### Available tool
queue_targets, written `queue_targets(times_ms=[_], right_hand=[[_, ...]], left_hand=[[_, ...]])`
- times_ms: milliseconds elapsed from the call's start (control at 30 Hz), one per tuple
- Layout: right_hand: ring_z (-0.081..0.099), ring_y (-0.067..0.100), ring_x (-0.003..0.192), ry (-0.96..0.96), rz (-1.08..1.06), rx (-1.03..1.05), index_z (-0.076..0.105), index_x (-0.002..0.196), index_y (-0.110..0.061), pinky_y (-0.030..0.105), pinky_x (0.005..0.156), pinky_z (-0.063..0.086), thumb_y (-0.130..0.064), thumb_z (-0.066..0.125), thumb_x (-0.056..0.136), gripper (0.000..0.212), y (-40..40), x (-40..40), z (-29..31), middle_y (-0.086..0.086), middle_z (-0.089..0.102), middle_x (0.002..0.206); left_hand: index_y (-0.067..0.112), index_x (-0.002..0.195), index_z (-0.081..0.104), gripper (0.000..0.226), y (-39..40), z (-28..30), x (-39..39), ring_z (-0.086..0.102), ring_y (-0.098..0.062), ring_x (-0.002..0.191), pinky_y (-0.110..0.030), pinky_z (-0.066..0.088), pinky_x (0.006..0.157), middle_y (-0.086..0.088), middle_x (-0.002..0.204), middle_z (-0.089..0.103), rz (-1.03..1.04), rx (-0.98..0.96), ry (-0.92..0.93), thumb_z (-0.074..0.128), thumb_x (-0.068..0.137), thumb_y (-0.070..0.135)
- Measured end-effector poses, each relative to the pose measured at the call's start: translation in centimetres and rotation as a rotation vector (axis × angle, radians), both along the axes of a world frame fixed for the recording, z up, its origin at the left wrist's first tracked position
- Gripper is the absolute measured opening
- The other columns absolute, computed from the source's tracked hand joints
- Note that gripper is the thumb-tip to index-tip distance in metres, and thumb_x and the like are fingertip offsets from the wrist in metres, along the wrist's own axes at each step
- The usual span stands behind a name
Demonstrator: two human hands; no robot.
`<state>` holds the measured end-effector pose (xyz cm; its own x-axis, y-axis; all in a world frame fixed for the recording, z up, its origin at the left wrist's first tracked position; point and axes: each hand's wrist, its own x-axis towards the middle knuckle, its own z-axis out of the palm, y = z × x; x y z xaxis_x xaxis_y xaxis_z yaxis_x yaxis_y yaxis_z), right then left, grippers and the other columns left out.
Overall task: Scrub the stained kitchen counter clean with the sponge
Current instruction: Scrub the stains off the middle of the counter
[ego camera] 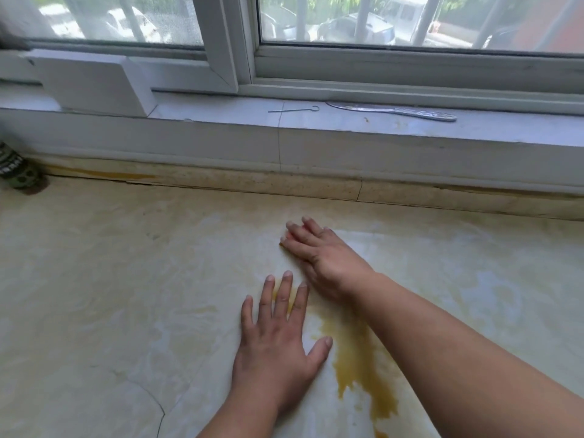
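Both hands flat on the worktop (pixel 94 279), nothing clearly gripped. Left hand (pixel 278 339) lies spread, fingers straight, just beside the yellow-brown stain (pixel 357 358). Right hand (pixel 319 254) presses down further back; a thin yellow edge shows under its fingertips (pixel 286 240), possibly the sponge, can't tell. Otherwise no sponge in view. Risks: right forearm hangs over the wet stain, so a drop would smear it wider; bare-hand rubbing spreads residue; stain may run toward the front edge; skewer (pixel 294 109) and flat metal tool (pixel 395 111) on the sill (pixel 221 112) sit well apart, low risk.
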<state>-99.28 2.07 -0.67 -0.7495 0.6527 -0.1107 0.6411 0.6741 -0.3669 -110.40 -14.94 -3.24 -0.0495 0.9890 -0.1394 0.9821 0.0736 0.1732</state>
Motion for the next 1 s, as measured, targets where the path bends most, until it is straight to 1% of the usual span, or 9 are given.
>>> queue_targets(times_ms=[67,167,300,400,467,533,633,767,1000], right_hand=[[-0.002,0.013,0.155,0.002,-0.036,0.031,0.029,0.156,-0.038,0.039,0.122,0.002,-0.032,0.035,0.106,0.05,1.9,0.6,-0.3,-0.015,0.01,0.167],[0.015,0.022,0.153,-0.027,-0.278,0.101,0.038,0.153,-0.036,0.045,0.123,0.016,-0.027,0.04,0.102,0.051,5.3,5.0,-0.5,-0.008,0.026,0.165],[0.037,0.035,0.141,-0.015,-0.614,0.126,0.058,0.14,-0.03,0.04,0.118,0.027,-0.028,0.039,0.096,0.048,5.9,18.3,-1.2,0.0,0.048,0.153],[0.034,0.034,0.141,-0.028,-0.978,0.072,0.06,0.138,-0.029,0.041,0.12,0.024,-0.031,0.036,0.098,0.048,4.4,26.6,-0.9,-0.004,0.045,0.156],[0.031,0.036,0.141,-0.073,-1.047,0.065,0.058,0.138,-0.024,0.044,0.12,0.025,-0.037,0.031,0.094,0.054,3.8,26.6,-0.6,-0.002,0.042,0.158],[0.03,0.036,0.142,-0.021,-0.927,0.084,0.054,0.141,-0.023,0.043,0.12,0.025,-0.037,0.029,0.087,0.061,2.9,21.9,-0.2,0.002,0.041,0.158],[0.022,0.028,0.149,0.118,-0.636,0.012,0.04,0.152,-0.026,0.033,0.121,0.017,-0.027,0.042,0.097,0.055,2.2,12.4,0.0,0.003,0.033,0.162],[0.013,0.023,0.153,0.078,-0.306,-0.029,0.032,0.157,-0.027,0.03,0.122,0.009,-0.024,0.049,0.099,0.06,3.9,1.7,0.6,-0.003,0.019,0.167],[0.02,0.024,0.153,0.099,0.068,-0.037,0.043,0.152,-0.018,0.024,0.122,0.008,-0.023,0.052,0.101,0.053,3.6,-0.7,0.4,0.001,0.037,0.161]], left_hand=[[0.023,0.16,0.037,0.089,-0.1,-0.4,-0.2,0.02,-0.03,0.158,-0.059,0.017,0.116,-0.005,0.172,0.021,-0.004,0.026,0.038,0.04,0.09,0.077],[0.024,0.163,0.029,0.089,-0.1,-0.8,-0.2,0.014,-0.028,0.16,-0.059,0.016,0.117,-0.003,0.174,0.013,0.001,0.049,0.084,0.033,0.093,0.078],[0.025,0.165,0.023,0.088,-0.1,-0.9,-0.2,0.01,-0.028,0.16,-0.058,0.013,0.118,-0.002,0.175,0.008,0.004,0.033,0.095,0.023,0.095,0.079],[0.023,0.164,0.025,0.089,-0.1,-0.7,0.0,0.012,-0.029,0.16,-0.059,0.015,0.117,-0.003,0.175,0.011,0.019,0.026,0.09,0.021,0.095,0.078],[0.022,0.164,0.027,0.089,0.0,-0.7,0.2,0.014,-0.03,0.16,-0.059,0.016,0.116,-0.005,0.174,0.012,0.013,0.026,0.091,0.023,0.095,0.078],[0.021,0.163,0.03,0.089,-0.1,-0.7,0.1,0.017,-0.031,0.159,-0.06,0.018,0.115,-0.006,0.174,0.014,0.009,0.039,0.095,0.029,0.094,0.078],[0.022,0.163,0.031,0.091,0.0,-0.6,0.1,0.018,-0.031,0.159,-0.06,0.017,0.116,-0.005,0.174,0.015,0.01,0.06,0.089,0.039,0.091,0.078],[0.024,0.163,0.031,0.091,0.1,-0.7,0.3,0.014,-0.029,0.159,-0.06,0.013,0.118,-0.003,0.174,0.014,0.021,0.074,0.057,0.042,0.089,0.077],[0.031,0.166,0.008,0.092,0.0,-0.2,0.2,-0.02,-0.019,0.158,-0.057,-0.006,0.123,0.004,0.174,-0.011,0.039,0.044,-0.028,0.027,0.09,0.079]])
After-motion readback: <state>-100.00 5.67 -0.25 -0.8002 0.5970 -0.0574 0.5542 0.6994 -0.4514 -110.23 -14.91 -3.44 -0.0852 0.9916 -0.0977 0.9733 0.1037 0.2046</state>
